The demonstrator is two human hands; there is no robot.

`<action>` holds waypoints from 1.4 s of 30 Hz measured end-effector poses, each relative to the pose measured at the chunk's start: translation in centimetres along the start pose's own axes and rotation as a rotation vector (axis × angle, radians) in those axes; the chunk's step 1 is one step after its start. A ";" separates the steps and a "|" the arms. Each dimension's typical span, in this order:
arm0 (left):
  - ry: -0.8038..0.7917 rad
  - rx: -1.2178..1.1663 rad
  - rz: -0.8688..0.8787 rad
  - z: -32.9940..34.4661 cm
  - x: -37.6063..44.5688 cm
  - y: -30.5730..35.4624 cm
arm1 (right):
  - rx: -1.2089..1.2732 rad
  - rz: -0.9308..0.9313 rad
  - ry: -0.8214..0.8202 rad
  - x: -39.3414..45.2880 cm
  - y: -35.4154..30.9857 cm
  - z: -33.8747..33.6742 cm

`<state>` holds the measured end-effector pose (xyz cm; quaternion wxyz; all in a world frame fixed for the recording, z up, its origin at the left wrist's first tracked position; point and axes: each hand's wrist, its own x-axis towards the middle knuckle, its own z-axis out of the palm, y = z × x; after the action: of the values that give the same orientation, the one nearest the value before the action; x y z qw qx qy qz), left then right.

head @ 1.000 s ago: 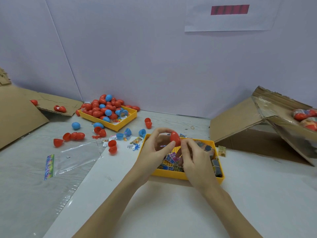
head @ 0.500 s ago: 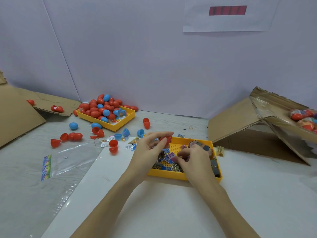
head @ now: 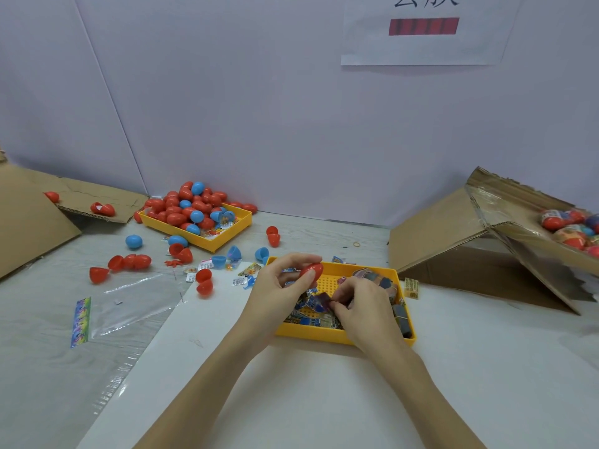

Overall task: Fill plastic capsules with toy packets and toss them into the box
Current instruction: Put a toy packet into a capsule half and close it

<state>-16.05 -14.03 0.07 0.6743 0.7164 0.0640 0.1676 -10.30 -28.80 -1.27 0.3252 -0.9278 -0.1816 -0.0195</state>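
Left hand (head: 278, 286) still grips the red capsule (head: 311, 270); right hand (head: 363, 306) now pinches a toy packet (head: 321, 301).

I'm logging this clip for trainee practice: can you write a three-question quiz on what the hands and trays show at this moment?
1. True or false: the left hand holds a red capsule.
2. What is the right hand doing? A) resting flat on the table B) pinching a toy packet over the near yellow tray C) reaching into the cardboard box
3. Fill in: the far yellow tray is heaped with red and ____ capsules.

Key: 1 true; 2 B; 3 blue.
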 end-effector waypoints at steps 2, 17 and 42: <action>0.007 -0.008 -0.007 0.0 0.0 0.0 | 0.019 -0.019 0.020 -0.1 0.3 0.2; 0.038 0.139 0.056 -0.5 0.0 0.1 | 0.128 -0.064 0.203 -0.4 0.6 0.5; 0.050 0.545 0.222 -0.1 0.0 -1.2 | 0.531 -0.047 0.176 -0.6 1.0 -0.3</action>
<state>-15.86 -13.84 -1.14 0.4328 0.8693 0.0444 0.2347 -10.48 -29.85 -1.72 0.5708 -0.8005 -0.1730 -0.0592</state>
